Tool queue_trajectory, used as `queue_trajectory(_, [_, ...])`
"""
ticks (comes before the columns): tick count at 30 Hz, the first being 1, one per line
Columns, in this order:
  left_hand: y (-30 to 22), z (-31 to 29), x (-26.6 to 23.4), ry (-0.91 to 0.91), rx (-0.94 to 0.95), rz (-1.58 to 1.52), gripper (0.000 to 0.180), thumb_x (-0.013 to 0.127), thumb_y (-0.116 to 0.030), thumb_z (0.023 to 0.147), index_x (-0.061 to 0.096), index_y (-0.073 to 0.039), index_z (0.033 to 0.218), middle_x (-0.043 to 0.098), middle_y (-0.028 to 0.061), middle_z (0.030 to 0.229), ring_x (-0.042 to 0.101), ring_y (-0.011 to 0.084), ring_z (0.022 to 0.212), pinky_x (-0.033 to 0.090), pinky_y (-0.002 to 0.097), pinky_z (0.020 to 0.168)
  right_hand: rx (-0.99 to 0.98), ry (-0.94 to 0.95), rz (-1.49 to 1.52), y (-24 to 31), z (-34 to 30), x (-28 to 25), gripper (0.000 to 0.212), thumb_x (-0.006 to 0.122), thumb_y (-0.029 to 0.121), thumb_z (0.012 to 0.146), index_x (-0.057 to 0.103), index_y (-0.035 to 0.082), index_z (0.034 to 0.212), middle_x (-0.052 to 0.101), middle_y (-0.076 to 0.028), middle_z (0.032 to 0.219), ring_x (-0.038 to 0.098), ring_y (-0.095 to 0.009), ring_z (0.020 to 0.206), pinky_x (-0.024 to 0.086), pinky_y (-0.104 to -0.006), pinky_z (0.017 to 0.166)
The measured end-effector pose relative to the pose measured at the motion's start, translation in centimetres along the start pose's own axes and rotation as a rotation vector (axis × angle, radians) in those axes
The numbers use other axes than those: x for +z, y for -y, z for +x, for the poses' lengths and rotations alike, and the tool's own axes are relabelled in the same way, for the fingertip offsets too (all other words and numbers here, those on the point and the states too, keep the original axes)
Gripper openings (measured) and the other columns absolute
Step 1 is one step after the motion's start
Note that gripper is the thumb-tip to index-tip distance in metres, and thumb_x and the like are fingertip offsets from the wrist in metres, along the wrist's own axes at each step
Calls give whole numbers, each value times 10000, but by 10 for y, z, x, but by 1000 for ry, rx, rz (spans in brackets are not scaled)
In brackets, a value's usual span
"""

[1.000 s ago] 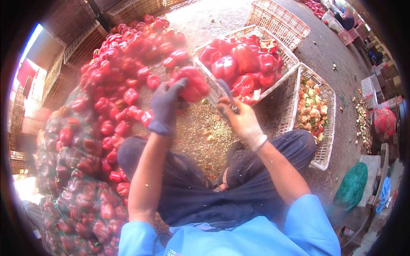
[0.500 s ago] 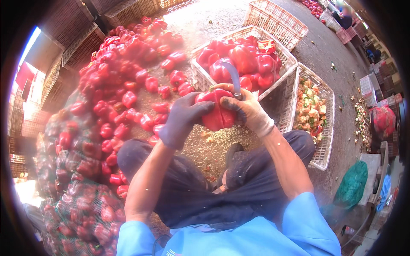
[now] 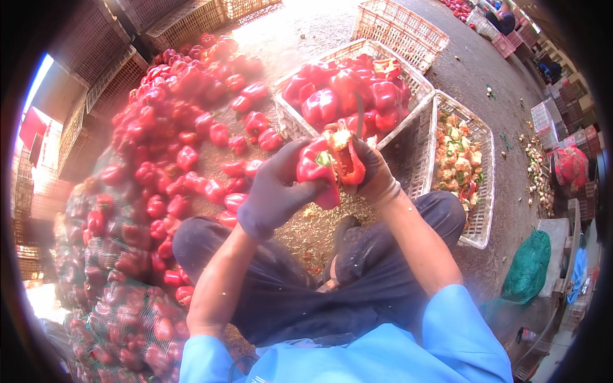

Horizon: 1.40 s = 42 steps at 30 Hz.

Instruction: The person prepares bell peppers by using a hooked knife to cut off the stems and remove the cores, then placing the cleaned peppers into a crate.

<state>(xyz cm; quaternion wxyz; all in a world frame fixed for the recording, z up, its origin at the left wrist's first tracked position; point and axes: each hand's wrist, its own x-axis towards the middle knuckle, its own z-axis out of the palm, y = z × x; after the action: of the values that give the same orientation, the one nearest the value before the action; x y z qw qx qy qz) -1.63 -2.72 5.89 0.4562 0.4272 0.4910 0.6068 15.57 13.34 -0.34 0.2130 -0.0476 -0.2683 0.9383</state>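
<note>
A red bell pepper (image 3: 319,169) is split open between my two gloved hands, its pale seed core showing at the gap. My left hand (image 3: 276,188) is closed round the left piece, thumb across its front. With my right hand (image 3: 375,173) I grip the right piece, and a curved knife (image 3: 360,113) sticks up from the same hand, its handle hidden. Right behind the hands stands a white plastic crate (image 3: 290,113) full of red peppers (image 3: 350,88), some of them cut open.
A second crate (image 3: 483,225) to the right holds pepper cores and scraps (image 3: 458,153). Whole peppers (image 3: 185,96) are heaped at the left, with net sacks of peppers (image 3: 128,313) nearer. An empty crate (image 3: 399,32) stands behind. A green net bag (image 3: 527,268) lies at right.
The pepper, cut but held together before, is now parted into two pieces with its core exposed. My right hand has turned and the knife blade points more upright.
</note>
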Motion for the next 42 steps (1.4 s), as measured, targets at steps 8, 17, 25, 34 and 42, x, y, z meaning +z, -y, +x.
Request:
queue_trajectory(8, [11,6,-2,-181,24,27,735,855,-58,863,522,43,1510,682,128,1376,657,167,1262,562,348,1078,-184,-584,-748,19,1,14,369,753,359,1051,682,69,1268,648,11,905,541,-47,655,433,-249,526])
queue_trajectory(17, [20,8,2,-397,337,709,727,942,-170,775,613,24,1394,771,189,1161,788,273,1049,646,378,890,30,-658,-845,4,-18,90,329,733,423,1058,729,96,1094,611,35,711,527,-43,484,354,-219,399])
queue_trajectory(25, [21,1,-5,-147,726,1110,738,932,-185,695,637,-47,1357,730,179,1175,753,375,1046,635,442,832,74,-653,-388,7,-5,83,275,736,428,1052,737,153,1067,594,49,717,599,-70,581,496,-236,497])
queue_trajectory(34, [23,2,-5,-220,632,933,727,981,-168,712,649,-22,1341,743,199,1229,779,372,1042,643,409,882,101,-480,-576,14,-15,60,439,729,583,1003,690,153,923,498,57,611,472,-75,480,347,-245,426])
queue_trajectory(42, [27,3,-4,-300,414,684,722,948,-138,800,615,7,1424,753,167,1250,781,214,1071,662,355,872,87,-405,-759,27,-26,48,304,732,371,1063,698,73,1017,543,46,666,425,-46,458,345,-228,432])
